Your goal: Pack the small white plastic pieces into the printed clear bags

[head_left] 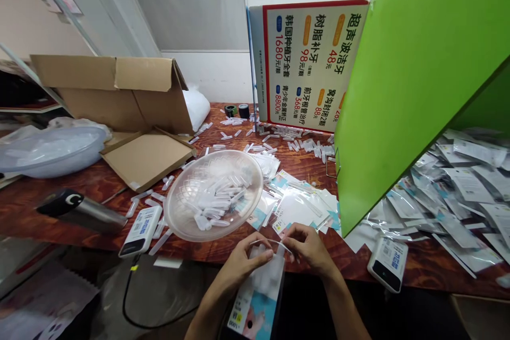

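Head view, watched from my distant station: a pack (258, 303) stands slanted at six o'clock, just off the near edge of the table (87, 183). I see the left hand (246, 257) pinching its upper end between thumb and fingers. The right hand (308, 249), just past it toward five, has its fingers bunched at that end; whether they pinch the pack or something else, I cannot tell. At eight sits a bowl (175, 218) of white pieces (217, 202). Cards (298, 207) lie toward five; a green board (418, 79) leans at two.
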Available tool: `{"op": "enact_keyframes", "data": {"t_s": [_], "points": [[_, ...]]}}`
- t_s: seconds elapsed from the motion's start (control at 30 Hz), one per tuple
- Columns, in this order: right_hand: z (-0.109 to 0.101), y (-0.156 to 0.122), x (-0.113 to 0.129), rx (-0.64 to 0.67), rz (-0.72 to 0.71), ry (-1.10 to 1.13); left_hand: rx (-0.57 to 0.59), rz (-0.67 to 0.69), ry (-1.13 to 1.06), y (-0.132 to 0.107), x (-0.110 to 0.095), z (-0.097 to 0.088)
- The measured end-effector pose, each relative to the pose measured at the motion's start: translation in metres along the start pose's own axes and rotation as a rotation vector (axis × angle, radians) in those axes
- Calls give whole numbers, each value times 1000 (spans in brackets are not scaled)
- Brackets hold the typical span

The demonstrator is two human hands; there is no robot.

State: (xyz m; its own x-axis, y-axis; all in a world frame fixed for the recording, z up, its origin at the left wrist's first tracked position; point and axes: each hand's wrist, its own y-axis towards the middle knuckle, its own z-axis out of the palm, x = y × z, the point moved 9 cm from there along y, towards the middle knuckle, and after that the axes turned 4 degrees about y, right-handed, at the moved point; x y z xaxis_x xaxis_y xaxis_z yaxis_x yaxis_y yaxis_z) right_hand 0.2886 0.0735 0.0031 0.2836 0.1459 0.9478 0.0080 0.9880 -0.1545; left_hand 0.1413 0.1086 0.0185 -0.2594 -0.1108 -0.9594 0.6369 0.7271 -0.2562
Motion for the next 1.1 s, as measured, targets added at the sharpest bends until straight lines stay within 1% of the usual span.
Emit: {"op": "enact_keyframes", "data": {"t_s": [0.13, 0.2, 0.33, 0.47, 0.53, 0.67, 0.73, 0.8, 0.87, 0.93, 1.0, 1.03, 1.07, 1.1], "points": [[3, 0, -4, -2, -34, -15, 36, 15, -19, 1, 0, 5], [7, -2, -3, 38, -32, -44, 38, 22, -35, 1, 0, 5], [14, -8, -4, 167, 22, -79, 64, 19, -60, 0, 0, 7], [11, -10, -6, 187, 1, 2, 85, 25, -71, 0, -2, 10], [9, -10, -10, 164, -4, 98, 72, 29, -51, -1, -3, 10], [2, -10, -21, 63, 5, 291, 59, 33, -22, -4, -2, 9], [-7, -8, -24, -25, -8, 376, 62, 26, -27, -2, 0, 8], [-24, -6, -23, -176, -68, 454, 41, 47, -4, 5, 3, 5], [-46, -7, -18, -340, -167, 492, -33, 89, 66, 19, 8, -1], [-61, -8, -10, -431, -263, 486, -177, 111, 168, 38, 17, -11], [-68, -10, -2, -447, -327, 457, -375, 141, 293, 54, 25, -21], [-69, -11, 2, -444, -345, 441, -468, 189, 365, 59, 24, -24], [-69, -13, 5, -441, -357, 426, -539, 256, 433, 62, 21, -23], [-69, -15, 8, -444, -368, 413, -583, 332, 493, 64, 15, -19]]}}
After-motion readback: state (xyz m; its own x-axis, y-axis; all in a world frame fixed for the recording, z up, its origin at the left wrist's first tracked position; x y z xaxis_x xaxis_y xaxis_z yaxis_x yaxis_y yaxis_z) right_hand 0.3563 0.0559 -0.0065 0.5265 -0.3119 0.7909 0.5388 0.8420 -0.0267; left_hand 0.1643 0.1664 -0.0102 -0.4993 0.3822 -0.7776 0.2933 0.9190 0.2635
